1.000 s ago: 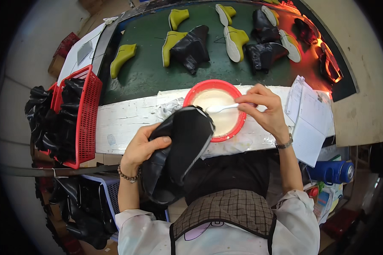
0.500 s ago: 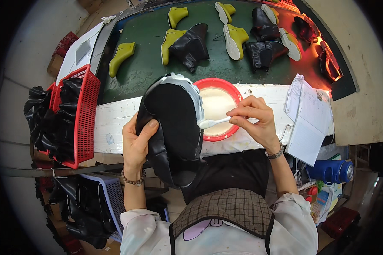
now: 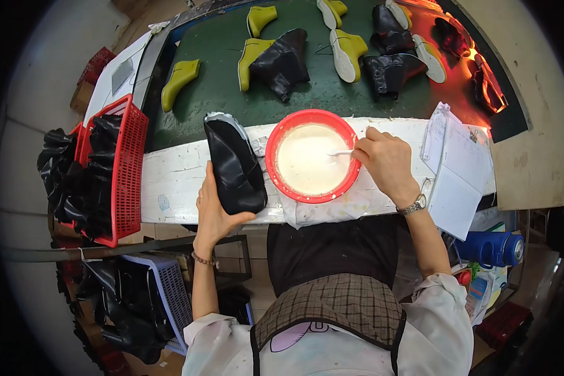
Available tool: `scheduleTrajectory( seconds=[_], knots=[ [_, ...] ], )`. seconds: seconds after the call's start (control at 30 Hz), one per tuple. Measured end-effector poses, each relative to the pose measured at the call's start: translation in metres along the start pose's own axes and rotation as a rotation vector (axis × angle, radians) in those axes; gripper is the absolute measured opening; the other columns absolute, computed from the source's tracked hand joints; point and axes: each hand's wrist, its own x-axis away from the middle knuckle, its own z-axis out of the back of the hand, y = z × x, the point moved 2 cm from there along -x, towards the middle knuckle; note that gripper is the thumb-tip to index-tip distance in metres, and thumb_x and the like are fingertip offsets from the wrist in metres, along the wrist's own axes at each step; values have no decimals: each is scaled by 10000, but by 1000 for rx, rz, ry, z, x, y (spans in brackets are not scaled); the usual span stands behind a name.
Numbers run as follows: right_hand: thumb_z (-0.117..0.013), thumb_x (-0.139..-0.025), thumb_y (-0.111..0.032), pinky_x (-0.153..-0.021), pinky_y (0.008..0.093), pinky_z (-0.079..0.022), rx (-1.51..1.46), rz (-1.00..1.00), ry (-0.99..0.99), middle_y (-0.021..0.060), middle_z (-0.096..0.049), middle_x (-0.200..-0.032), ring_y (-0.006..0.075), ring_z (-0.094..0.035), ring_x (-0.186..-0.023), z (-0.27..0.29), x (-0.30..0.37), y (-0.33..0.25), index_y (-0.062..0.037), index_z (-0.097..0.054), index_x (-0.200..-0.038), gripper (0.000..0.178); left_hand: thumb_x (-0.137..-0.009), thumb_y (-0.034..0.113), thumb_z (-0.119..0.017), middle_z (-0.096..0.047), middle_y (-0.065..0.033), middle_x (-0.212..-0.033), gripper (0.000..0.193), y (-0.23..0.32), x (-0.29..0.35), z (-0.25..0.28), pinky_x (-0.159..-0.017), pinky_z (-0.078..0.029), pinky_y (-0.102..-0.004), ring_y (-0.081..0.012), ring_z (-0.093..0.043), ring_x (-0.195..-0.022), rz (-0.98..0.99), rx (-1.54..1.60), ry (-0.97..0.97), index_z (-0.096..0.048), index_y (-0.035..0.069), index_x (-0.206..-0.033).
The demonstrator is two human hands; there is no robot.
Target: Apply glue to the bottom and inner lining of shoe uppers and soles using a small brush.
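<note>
A black leather boot upper [image 3: 235, 166] lies on the white board, with a whitish coating along its far edge. My left hand [image 3: 212, 210] is open against it, fingers along its left side and thumb spread by its near end. My right hand [image 3: 387, 160] is closed around the handle of a small white brush [image 3: 340, 152]. The brush's head dips into the creamy white liquid [image 3: 307, 169], where I cannot make it out. That liquid fills a round red bowl [image 3: 272, 160] standing just right of the upper.
Yellow boot lasts [image 3: 180, 84] and black boots [image 3: 283, 66] stand on the green surface [image 3: 213, 53] beyond the white board [image 3: 169, 182]. A red basket [image 3: 124, 182] of black uppers is at left. Papers [image 3: 448, 169] and a blue flask [image 3: 492, 249] are at right.
My left hand has lowered the boot upper onto the board, left of the bowl, and loosened its grip. My right hand has moved the brush from the upper's edge into the bowl.
</note>
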Motion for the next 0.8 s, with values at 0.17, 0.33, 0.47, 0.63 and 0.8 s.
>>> scheduleTrajectory(
  seconds=[0.17,0.33,0.47,0.63,0.8],
  knots=[
    [-801,-818,-253,-615,376,-508,-245,-165,-17,31,-646,-787,226,-675,-691,6,1,0,-130,-779,-929,167,-638,137,-897,-361,-243,-1559,1225,-9,20,-9,-1137,-353,-493,-430,-414,-1388,-36,-116,68,-172,55,-1622],
    [-813,-832,-256,-594,340,-497,-279,-270,-5,28,-663,-785,206,-677,-680,2,12,12,-120,-792,-941,175,-710,-104,-681,-504,-250,-1457,876,-18,14,-5,-1100,-426,-425,-385,-525,-1336,-46,84,282,-395,29,-1526],
    [-818,-837,-235,-590,300,-492,-426,-323,92,41,-680,-802,182,-675,-679,2,21,19,-100,-795,-930,165,-750,-133,-641,-648,-241,-1297,746,-3,20,6,-1022,-508,-398,-349,-662,-1191,-57,149,469,-479,-2,-1467],
    [-826,-839,-156,-567,255,-459,-697,-301,136,38,-674,-793,112,-629,-658,16,19,-5,-83,-801,-961,144,-834,9,-742,-646,-224,-1332,694,51,20,14,-1023,-511,-389,-319,-665,-1198,-184,48,528,-467,-29,-1470],
    [-839,-819,-96,-540,225,-420,-876,-139,111,20,-674,-794,73,-552,-610,27,16,-37,-67,-801,-963,152,-818,15,-765,-585,-259,-1408,651,91,18,10,-1102,-455,-428,-407,-581,-1304,-248,74,487,-510,-47,-1414]
  ],
)
